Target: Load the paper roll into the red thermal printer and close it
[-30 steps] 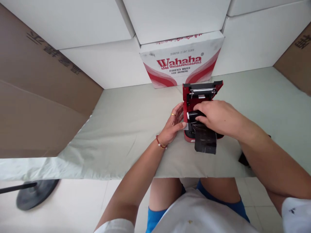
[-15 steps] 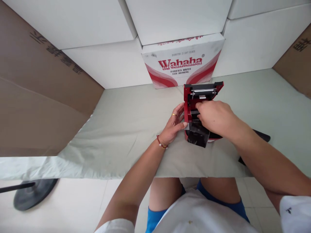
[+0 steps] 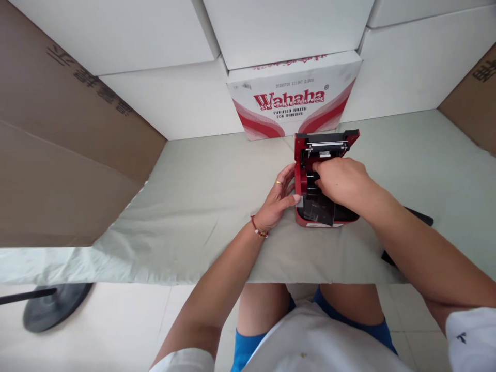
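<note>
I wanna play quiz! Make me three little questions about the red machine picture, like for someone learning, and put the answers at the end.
1. True or false: the lid of the red machine stands open.
2. Pick one. The big red word on the front of the white box behind the machine is: A) Milk, B) Wahaha, C) Toys.
3. Fill the gap: the ____ grip is at the black roll inside the machine.

Key: 1. True. 2. B. 3. Right; it is the right grip.
</note>
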The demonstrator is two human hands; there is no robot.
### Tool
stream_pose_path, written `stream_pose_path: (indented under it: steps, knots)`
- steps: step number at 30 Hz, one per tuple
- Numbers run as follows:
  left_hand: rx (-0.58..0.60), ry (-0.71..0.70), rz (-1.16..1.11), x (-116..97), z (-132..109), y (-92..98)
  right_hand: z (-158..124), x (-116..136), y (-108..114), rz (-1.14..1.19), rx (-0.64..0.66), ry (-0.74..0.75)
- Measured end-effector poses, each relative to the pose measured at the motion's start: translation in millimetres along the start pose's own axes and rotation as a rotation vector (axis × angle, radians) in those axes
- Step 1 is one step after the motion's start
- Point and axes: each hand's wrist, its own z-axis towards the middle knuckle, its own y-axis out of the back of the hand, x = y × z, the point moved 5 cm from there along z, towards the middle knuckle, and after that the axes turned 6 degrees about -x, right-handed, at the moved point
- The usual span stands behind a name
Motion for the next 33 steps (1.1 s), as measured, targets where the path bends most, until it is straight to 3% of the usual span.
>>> stream_pose_path:
  steps: [3, 7, 11, 13, 16, 18, 19, 23, 30, 33]
  knots:
    - [-0.055, -0.075, 0.120, -9, -7, -4.1, 1, -2, -2, 0.026, -0.024, 0.000]
    - [-0.171, -0.381, 0.484, -39, -27, -12.1, 0, -5, -3, 0.065, -0.101, 0.035]
    - [-0.036, -0.598, 0.715, -53, -43, -29.6, -21, -9, 11, 0.331, -0.196, 0.166]
    - [-0.022, -0.686, 0.795, -55, -47, -35.0, -35, -21, 26, 0.548, -0.358, 0.150]
    - [-0.069, -0.796, 0.936, -56, -49, -39.5, -46, -56, 43, 0.723, -0.829, 0.001]
    - [-0.106, -0.838, 1.010, -56, -49, -40.9, -41, -73, 40, 0.737, -1.024, -0.037]
    - [-0.123, -0.849, 1.032, -57, -49, -41.0, -33, -78, 35, 0.743, -1.030, -0.023]
    - [-0.169, -0.864, 1.040, -58, -48, -40.3, -11, -77, 8, 0.790, -0.835, 0.086]
    - [-0.162, -0.827, 1.059, -54, -46, -34.8, -66, -62, -10, 0.804, -0.884, 0.355]
    - [-0.163, -0.815, 1.099, -52, -46, -33.4, -76, -63, -20, 0.756, -0.861, 0.454]
